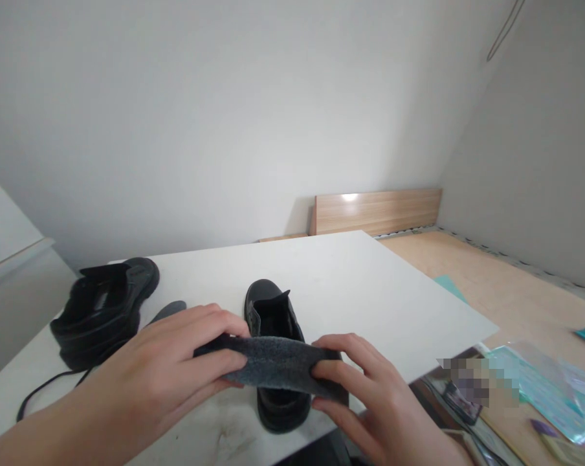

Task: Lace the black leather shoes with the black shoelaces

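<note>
Hands: Two are meeting at one item, the left hand (176, 362) gripping one end between thumb and fingers, the right hand (365, 388) pinching the other.
Insole in the grip: One dark grey insole (277, 362) is stretching lengthwise from hand to hand, its face tilting toward the camera.
Shoes: Two black ones are standing in view. The near shoe (275, 317) is sitting directly behind and below the grip, its toe pointing away; whether the insole is touching it cannot be told. The far shoe (103, 310) is resting beyond the left hand.
Second grey piece: One rounded end (169, 310) is showing just behind the left hand, the rest hiding.
Cord: One black cord (54, 375) is curling left of the grip.
Table: One white table (341, 298) is spreading beneath and beyond the grip.
Plank: One wooden plank (377, 213) is standing far behind the right hand.
</note>
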The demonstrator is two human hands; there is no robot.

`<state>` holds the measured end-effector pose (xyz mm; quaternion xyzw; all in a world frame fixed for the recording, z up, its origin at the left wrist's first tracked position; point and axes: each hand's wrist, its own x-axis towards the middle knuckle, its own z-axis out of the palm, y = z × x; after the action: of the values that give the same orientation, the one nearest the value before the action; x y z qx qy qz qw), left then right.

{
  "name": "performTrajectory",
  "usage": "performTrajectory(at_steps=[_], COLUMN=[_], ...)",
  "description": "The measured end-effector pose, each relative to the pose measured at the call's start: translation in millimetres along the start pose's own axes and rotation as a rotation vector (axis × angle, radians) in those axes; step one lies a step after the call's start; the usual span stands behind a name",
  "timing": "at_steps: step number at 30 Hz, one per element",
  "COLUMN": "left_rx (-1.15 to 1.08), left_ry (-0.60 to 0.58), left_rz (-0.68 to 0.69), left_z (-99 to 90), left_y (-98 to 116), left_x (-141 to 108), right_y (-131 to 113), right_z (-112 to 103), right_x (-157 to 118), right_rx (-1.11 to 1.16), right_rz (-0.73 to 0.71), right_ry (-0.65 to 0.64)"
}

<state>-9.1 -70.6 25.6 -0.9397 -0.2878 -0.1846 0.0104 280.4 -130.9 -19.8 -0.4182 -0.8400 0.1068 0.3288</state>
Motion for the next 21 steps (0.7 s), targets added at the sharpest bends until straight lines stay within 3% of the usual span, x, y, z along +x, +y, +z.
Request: performTrajectory(at_steps=[4, 8, 12, 17, 21], left_rx=[-0.046, -0.081, -0.138, -0.273, -0.435], left_ry=[0.065, 0.029, 0.016, 0.031, 0.054], left_rz=[0.029, -0.001, 0.047, 0.091, 0.051], left_z=[-8.1, -10.3, 3.5, 16.2, 24.7], left_y=[-8.5, -14.2, -3.6, 14.1, 2.8], left_x=[-1.7, -1.2, 4.6, 12.7, 22.2], right_y=[9.8, 17.3, 5.2, -19.8, -19.3], right_z=[-7.4, -16.0, -21.6, -8.8, -0.6], right_x=[-7.9, -16.9, -12.4, 9.7, 12.4], right_rx=[0.061, 0.002, -0.061, -0.031, 0.052], right_rz=[0.090, 0.130, 0.086, 0.027, 0.122], right_ry=[-0.015, -0.043, -0.018, -0.084, -0.097])
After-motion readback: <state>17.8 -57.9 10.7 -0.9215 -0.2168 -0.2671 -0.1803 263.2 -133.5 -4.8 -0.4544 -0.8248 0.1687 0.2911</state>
